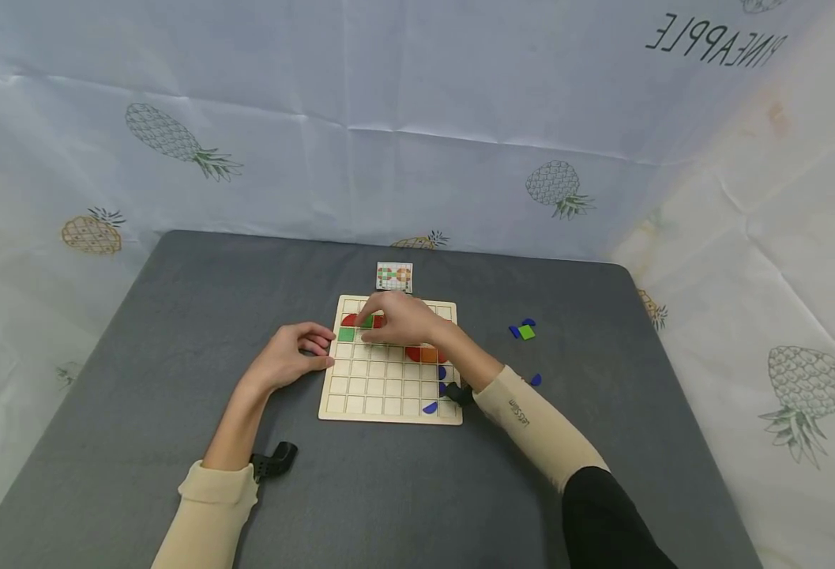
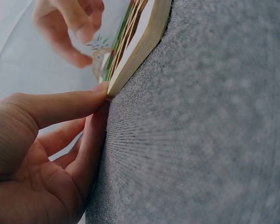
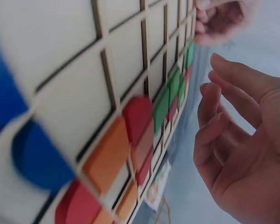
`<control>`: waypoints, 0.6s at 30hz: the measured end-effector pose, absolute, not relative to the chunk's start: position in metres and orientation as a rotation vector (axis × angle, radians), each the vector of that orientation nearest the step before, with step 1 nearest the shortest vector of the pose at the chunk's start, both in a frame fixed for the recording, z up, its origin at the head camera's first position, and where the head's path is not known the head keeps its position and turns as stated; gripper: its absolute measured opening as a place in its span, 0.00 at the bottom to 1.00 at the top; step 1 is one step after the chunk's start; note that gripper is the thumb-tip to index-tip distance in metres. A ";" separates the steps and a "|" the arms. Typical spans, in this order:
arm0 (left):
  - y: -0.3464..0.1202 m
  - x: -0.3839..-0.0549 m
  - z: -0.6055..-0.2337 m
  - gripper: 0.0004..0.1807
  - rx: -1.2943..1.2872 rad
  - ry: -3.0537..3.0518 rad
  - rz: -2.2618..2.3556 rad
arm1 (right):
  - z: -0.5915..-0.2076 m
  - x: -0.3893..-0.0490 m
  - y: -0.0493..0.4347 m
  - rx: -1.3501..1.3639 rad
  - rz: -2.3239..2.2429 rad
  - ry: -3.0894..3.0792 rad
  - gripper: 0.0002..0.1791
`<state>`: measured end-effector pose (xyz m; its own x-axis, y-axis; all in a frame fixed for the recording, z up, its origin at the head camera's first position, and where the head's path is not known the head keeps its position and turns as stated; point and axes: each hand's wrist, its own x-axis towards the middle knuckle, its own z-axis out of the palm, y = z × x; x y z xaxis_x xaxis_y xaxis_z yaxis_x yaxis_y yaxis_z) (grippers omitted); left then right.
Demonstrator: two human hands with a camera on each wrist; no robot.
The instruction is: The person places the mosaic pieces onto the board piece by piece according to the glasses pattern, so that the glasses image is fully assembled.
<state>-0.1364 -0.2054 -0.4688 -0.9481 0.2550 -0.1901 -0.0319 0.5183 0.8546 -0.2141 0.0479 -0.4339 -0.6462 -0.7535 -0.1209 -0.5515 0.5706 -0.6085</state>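
My left hand [image 1: 283, 358] is at the left edge of a pale wooden grid board [image 1: 360, 405], its thumb and fingertips touching the rim. In the left wrist view the straight thumb [image 2: 65, 105] meets the board's side. Over the upper left squares hovers my right hand [image 1: 404, 320], fingers bent loosely and apart from the thumb, with nothing seen between them. Beneath and beside it lie a green square [image 1: 346, 335] and a red curved piece [image 1: 349, 320], plus other red and green pieces partly hidden. An orange square [image 3: 104, 154] sits among red pieces in the right wrist view.
Behind the board lies a small pattern card [image 1: 394, 276]. Loose on the grey table [image 1: 261, 269] at the right are a light green square [image 1: 527, 332] and several blue half-round pieces, one [image 1: 535, 380] nearer my right sleeve. More blue pieces [image 1: 430, 408] rest on the board's lower right.
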 end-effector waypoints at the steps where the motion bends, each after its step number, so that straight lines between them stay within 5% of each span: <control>1: -0.205 -0.136 -0.469 0.23 0.186 2.470 1.402 | -0.433 -0.214 0.053 -1.039 -0.782 2.433 0.15; 18: -0.204 -0.137 -0.469 0.23 0.162 2.475 1.400 | -0.419 -0.211 0.156 -0.835 -0.914 2.396 0.16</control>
<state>-0.1365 -0.2042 -0.4687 -0.9509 0.2389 -0.1967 -0.0456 0.5205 0.8526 -0.2113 0.1560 -0.4193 -0.7205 -0.6691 -0.1822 -0.3778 0.5990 -0.7060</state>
